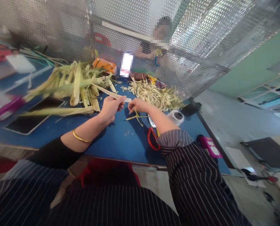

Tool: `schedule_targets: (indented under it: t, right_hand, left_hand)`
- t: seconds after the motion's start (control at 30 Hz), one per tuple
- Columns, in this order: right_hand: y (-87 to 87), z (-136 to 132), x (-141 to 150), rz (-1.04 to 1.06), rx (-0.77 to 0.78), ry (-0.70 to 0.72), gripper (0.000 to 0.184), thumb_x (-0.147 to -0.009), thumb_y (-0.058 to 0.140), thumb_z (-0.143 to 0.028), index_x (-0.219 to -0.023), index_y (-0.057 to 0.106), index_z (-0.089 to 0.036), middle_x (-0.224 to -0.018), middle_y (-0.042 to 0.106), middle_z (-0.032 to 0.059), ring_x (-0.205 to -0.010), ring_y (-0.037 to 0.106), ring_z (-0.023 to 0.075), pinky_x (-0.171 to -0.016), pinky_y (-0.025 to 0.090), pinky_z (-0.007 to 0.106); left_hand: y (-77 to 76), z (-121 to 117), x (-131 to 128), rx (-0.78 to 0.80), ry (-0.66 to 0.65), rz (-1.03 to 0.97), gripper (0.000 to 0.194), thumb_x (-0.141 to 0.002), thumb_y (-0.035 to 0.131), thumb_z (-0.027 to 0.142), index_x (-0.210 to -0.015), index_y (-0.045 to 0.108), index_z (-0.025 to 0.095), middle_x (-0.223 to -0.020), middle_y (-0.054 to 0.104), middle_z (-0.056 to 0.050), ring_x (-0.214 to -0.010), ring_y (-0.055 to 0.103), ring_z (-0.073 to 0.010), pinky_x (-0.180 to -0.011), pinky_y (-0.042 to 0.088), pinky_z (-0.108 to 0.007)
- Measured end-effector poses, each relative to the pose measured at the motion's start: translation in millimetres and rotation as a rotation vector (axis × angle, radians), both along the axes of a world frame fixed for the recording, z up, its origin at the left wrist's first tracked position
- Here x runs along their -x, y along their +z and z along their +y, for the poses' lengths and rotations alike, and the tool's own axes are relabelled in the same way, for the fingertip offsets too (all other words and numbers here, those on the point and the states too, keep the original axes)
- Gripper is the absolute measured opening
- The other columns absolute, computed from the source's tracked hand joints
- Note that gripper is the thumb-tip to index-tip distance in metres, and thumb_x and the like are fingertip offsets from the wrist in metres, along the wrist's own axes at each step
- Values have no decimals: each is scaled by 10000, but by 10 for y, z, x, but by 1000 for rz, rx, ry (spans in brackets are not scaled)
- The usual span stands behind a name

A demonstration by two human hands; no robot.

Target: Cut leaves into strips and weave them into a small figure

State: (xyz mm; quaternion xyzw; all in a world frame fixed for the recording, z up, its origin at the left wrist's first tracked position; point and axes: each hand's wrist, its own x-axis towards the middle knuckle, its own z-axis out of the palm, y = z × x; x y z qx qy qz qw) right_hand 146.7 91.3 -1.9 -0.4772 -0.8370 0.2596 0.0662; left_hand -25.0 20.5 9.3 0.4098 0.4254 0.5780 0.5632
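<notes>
My left hand (112,109) pinches a long pale leaf strip (107,91) between thumb and fingers. One end of the strip reaches back toward the leaf pile, and the other points at my right hand (138,106). The fingers of my right hand are bent together close to that tip; what they grip is hidden. Just under this hand is a small cross-shaped piece of folded green leaf (137,116), and I cannot tell if it is held or lies on the table. Red-handled scissors (153,138) lie below my right forearm.
Long leaves (77,84) are heaped on the blue table (121,141) at left, by a dark tablet (34,117). Leaf scraps (158,94), a white roll (176,117) and a purple pack (209,146) are at right. Behind a perforated metal screen (130,18) is another person.
</notes>
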Motion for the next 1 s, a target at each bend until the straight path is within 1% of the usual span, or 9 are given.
schedule_targets:
  t: [0.17, 0.23, 0.3, 0.37, 0.4, 0.5, 0.67, 0.87, 1.0]
  right_hand:
    - [84, -37, -94, -23, -77, -74, 30, -651, 714, -154, -648, 703, -181, -616, 650, -26, -604, 553, 105, -616, 392, 234]
    - [196, -55, -180, -83, -247, -273, 90, -735, 637, -153, -768, 721, -150, -775, 703, 53, -736, 614, 163, -713, 429, 288]
    - [332, -111, -277, -262, -613, -718, 225, -805, 518, -106, -925, 707, -76, -961, 698, 175, -898, 637, 249, -846, 427, 394]
    - [446, -233, -355, -310, -801, -875, 420, -854, 357, -45, -1219, 548, 38, -1291, 517, 320, -1136, 552, 332, -976, 335, 515]
    - [481, -323, -379, -301, -888, -862, 455, -859, 336, -43, -1278, 496, 36, -1353, 465, 316, -1174, 527, 333, -993, 328, 514]
    - [465, -682, -375, -196, -1012, -559, 381, -866, 448, -140, -1226, 572, -122, -1235, 600, 169, -1144, 544, 273, -1019, 349, 453]
    - [220, -1243, -251, -31, -1079, -77, 347, -882, 470, -165, -1202, 591, -222, -1148, 652, 76, -1095, 579, 185, -1050, 347, 399]
    - [96, -1417, -200, 51, -1036, -15, 265, -896, 488, -182, -1067, 663, -285, -1067, 698, 39, -1005, 633, 161, -1008, 384, 382]
    - [73, -1419, -212, 126, -1030, -25, 225, -908, 504, -199, -969, 691, -308, -967, 725, 6, -914, 650, 139, -962, 404, 352]
  left_hand:
    - [13, -37, -27, 27, -25, -13, 242, -689, 746, 316, -624, 605, 130, -549, 558, -2, -429, 473, -51, -384, 314, -170]
    - [25, -46, -33, 33, -30, -8, 234, -686, 746, 311, -631, 612, 128, -553, 562, -4, -434, 477, -53, -386, 315, -170]
    - [35, -50, -34, 38, -37, -2, 223, -685, 745, 303, -638, 617, 126, -557, 564, -5, -439, 478, -54, -387, 316, -170]
    - [38, -51, -35, 48, -52, 8, 216, -679, 748, 296, -644, 623, 123, -558, 564, -5, -439, 474, -52, -387, 316, -169]
    - [36, -53, -36, 53, -65, 15, 217, -673, 754, 296, -644, 626, 123, -557, 564, -5, -437, 471, -51, -387, 317, -168]
    - [28, -69, -46, 52, -128, 53, 233, -654, 771, 301, -614, 625, 124, -544, 561, -7, -424, 460, -49, -380, 309, -171]
    - [49, -144, -62, 80, -291, 60, 160, -644, 763, 241, -605, 659, 124, -499, 540, -3, -404, 436, -52, -375, 283, -182]
    - [45, -209, -70, 134, -544, 154, 192, -645, 741, 219, -509, 638, 131, -451, 526, -23, -376, 434, -62, -378, 294, -191]
    - [46, -205, -76, 201, -549, 151, 145, -637, 752, 215, -559, 675, 121, -482, 544, -30, -377, 446, -57, -372, 305, -181]
